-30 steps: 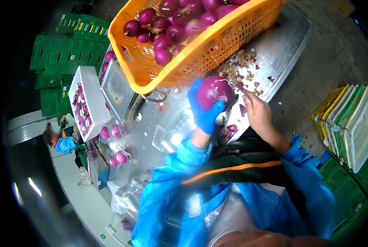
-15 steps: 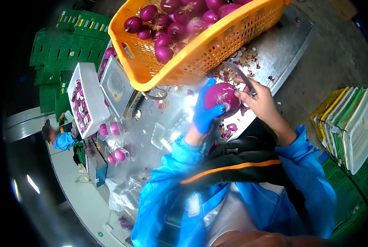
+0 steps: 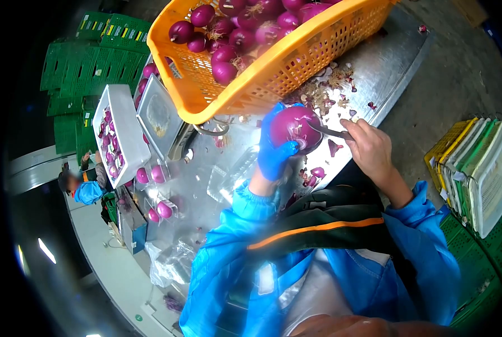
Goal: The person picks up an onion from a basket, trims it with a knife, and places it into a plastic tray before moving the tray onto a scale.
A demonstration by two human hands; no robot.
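In a blue glove, my left hand point(image 3: 274, 154) is wrapped round a large red onion point(image 3: 291, 128). My bare right hand point(image 3: 370, 147) grips a knife point(image 3: 330, 132) by its handle, and the dark blade reaches to the right side of the onion. Loose onion skins and root trimmings point(image 3: 324, 95) lie on the metal table point(image 3: 399, 62) just beyond the hands. More scraps point(image 3: 312, 177) of purple skin are on the near side of the onion.
An orange crate point(image 3: 239, 104) of red onions stands ahead. To the left are a scale point(image 3: 161, 118), a white box point(image 3: 130, 140) of onions, clear plastic trays point(image 3: 228, 174) and packed onions point(image 3: 164, 209). Stacked crates point(image 3: 475, 168) stand at right; a person point(image 3: 88, 188) is far left.
My right hand has moved away from the onion, to the right and slightly down, and the knife has swung so its blade points left at the onion. The left hand has shifted slightly left.
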